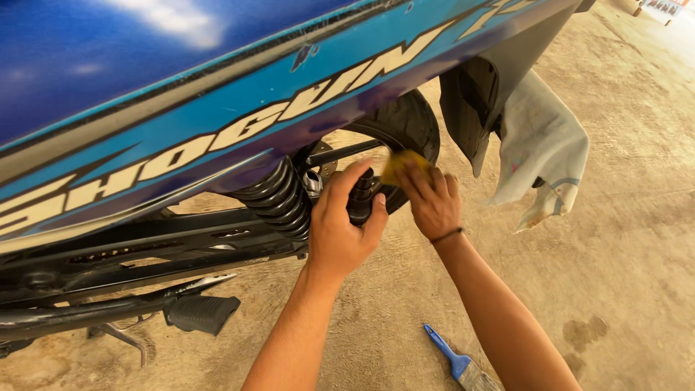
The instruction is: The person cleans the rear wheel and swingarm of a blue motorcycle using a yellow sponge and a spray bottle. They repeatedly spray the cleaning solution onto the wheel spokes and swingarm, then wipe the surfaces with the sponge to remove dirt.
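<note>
Black ribbed shock absorber [360,194] clenched in left hand [340,228] grip, right hand [434,203] grasping yellow sponge [402,165], rubber tyre [409,123] behind.

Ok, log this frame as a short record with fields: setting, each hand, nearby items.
setting: concrete floor beside a blue motorcycle, rear end in view
left hand: wrapped around a black cylindrical part next to the coil shock absorber
right hand: pressing a yellow cloth near the rear tyre
nearby: blue-handled paintbrush on the floor; pale rag hanging off the tail; black footpeg
</note>
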